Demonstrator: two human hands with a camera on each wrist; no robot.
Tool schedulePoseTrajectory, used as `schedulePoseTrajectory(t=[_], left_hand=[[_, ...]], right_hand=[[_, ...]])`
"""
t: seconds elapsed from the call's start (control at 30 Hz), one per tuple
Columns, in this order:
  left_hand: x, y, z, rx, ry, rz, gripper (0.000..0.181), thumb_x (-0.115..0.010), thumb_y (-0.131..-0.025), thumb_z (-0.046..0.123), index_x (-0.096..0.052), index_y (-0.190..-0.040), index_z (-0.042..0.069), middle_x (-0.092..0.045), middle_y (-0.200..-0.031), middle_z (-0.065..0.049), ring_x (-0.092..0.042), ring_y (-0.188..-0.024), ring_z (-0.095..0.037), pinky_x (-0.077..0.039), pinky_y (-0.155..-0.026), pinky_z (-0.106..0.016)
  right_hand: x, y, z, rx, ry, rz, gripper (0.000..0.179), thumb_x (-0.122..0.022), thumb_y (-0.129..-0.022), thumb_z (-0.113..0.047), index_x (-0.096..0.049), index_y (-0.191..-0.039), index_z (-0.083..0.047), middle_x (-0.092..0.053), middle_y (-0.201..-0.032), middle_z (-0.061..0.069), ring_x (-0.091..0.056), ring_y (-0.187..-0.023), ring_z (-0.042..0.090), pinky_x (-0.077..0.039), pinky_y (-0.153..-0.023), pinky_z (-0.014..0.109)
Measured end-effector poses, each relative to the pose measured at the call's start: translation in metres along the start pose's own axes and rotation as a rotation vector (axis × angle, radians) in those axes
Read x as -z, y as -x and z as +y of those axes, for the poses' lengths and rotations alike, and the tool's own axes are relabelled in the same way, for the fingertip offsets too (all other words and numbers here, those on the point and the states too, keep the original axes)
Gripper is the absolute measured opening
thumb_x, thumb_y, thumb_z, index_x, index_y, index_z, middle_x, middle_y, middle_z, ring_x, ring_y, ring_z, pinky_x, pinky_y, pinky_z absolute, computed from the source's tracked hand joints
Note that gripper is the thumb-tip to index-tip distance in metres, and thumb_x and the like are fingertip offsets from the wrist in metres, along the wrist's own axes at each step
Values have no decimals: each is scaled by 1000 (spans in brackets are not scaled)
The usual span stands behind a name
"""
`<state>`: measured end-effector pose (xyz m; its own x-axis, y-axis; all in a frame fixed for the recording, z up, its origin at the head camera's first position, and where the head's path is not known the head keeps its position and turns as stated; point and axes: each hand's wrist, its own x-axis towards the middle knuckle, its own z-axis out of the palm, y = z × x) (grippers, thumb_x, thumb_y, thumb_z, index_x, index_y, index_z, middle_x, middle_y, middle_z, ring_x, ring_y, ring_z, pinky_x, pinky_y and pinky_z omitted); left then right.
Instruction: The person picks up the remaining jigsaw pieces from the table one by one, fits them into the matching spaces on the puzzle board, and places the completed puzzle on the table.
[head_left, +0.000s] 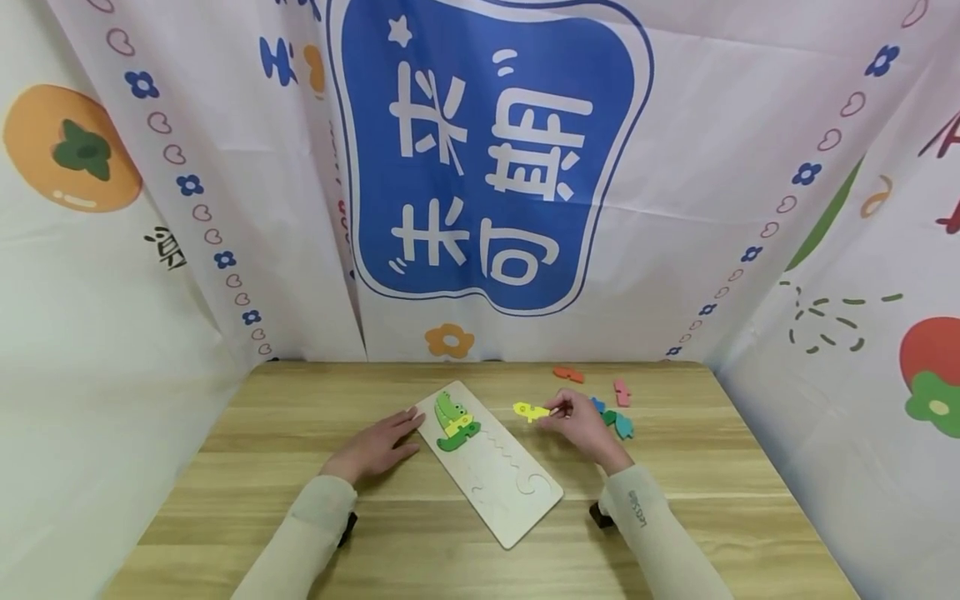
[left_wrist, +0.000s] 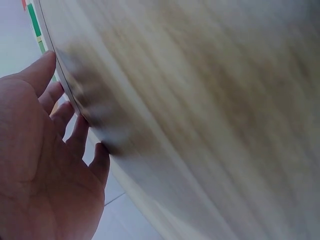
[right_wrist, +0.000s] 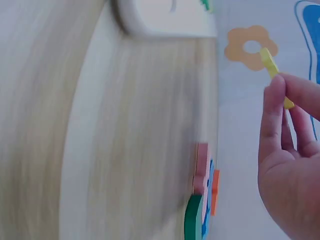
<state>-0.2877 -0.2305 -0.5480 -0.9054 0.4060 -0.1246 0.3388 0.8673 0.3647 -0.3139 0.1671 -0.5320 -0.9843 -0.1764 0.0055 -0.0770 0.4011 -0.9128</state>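
A pale wooden puzzle board (head_left: 498, 492) lies slanted on the table, with a light green crocodile-head piece (head_left: 447, 407), a yellow piece (head_left: 454, 428) and a dark green piece (head_left: 453, 442) at its far end. Beside that end, my left hand (head_left: 375, 446) rests with fingers extended, fingertips right at the board's left edge. My right hand (head_left: 587, 429) pinches a yellow puzzle piece (head_left: 530, 411) between thumb and fingers, to the right of the board. In the right wrist view this yellow piece (right_wrist: 270, 65) is seen nearly edge-on.
Several loose pieces lie around and beyond my right hand: orange (head_left: 568, 375), pink (head_left: 622, 392), teal (head_left: 624, 427), green (head_left: 610, 417) and blue (head_left: 598, 404). A printed cloth (head_left: 675, 250) hangs behind the wooden table (head_left: 270, 417), with more cloth at both sides.
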Motion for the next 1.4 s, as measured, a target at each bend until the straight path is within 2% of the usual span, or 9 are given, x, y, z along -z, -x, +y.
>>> schedulePoseTrajectory(t=[0.17,0.3,0.47,0.53,0.8,0.97,1.07,1.23,1.4], left_hand=[[1,-1,0,1,-7,-6,59,-52,-109,40,-39,-161,17,-31,-170,-10,-31,-155,-37,-29,-123,-56],[1,0,0,-5,-3,1,59,-53,-108,38,-40,-161,16,-32,-169,-10,-32,-155,-38,-30,-123,-56],[2,2,1,-11,4,8,58,-54,-108,37,-40,-161,15,-32,-169,-11,-32,-155,-38,-30,-123,-57],[2,3,1,-17,-2,11,59,-54,-108,37,-40,-161,15,-33,-169,-12,-32,-154,-39,-30,-122,-58],[2,3,4,-12,6,3,59,-54,-108,38,-40,-161,14,-32,-169,-12,-31,-155,-39,-29,-123,-58],[0,2,2,-13,2,11,60,-53,-108,40,-40,-161,15,-32,-169,-12,-31,-155,-38,-29,-123,-57],[0,1,2,-16,-5,15,60,-53,-108,38,-39,-161,15,-32,-169,-12,-31,-155,-39,-29,-123,-57],[3,1,4,-19,-8,11,59,-54,-108,37,-40,-160,14,-32,-168,-13,-33,-154,-39,-30,-123,-57],[3,1,5,-16,-21,16,58,-54,-108,36,-42,-160,13,-35,-167,-13,-35,-153,-39,-32,-122,-57]], right_hand=[[-2,-4,-5,-69,-152,45,22,-80,-88,-2,-67,-106,-3,-67,-97,10,-65,-85,21,-59,-84,45],[-5,-7,-5,-88,-216,71,28,-77,-88,4,-64,-112,-2,-62,-98,8,-62,-85,19,-59,-88,44],[-9,-5,-7,-96,-236,10,48,-71,-92,7,-64,-138,-6,-54,-100,9,-63,-88,20,-59,-93,46],[-10,-5,-8,-110,-258,-11,49,-69,-94,8,-62,-141,-5,-53,-100,9,-63,-90,21,-59,-94,46],[-14,-9,-8,-191,-441,19,23,-62,-100,4,-61,-123,6,-56,-106,12,-69,-98,24,-55,-103,44],[-15,-9,-9,-173,-436,44,16,-65,-100,1,-62,-115,5,-62,-106,13,-69,-95,20,-56,-102,45],[-14,-8,-10,-147,-421,37,28,-67,-99,0,-59,-126,3,-64,-106,12,-71,-95,22,-54,-103,49],[-14,-7,-12,-108,-410,21,69,-69,-96,3,-41,-157,-12,-61,-108,12,-73,-101,38,-54,-102,55],[-16,-7,-12,-90,-417,32,72,-70,-94,6,-44,-157,-18,-57,-109,13,-71,-103,43,-56,-99,52]])
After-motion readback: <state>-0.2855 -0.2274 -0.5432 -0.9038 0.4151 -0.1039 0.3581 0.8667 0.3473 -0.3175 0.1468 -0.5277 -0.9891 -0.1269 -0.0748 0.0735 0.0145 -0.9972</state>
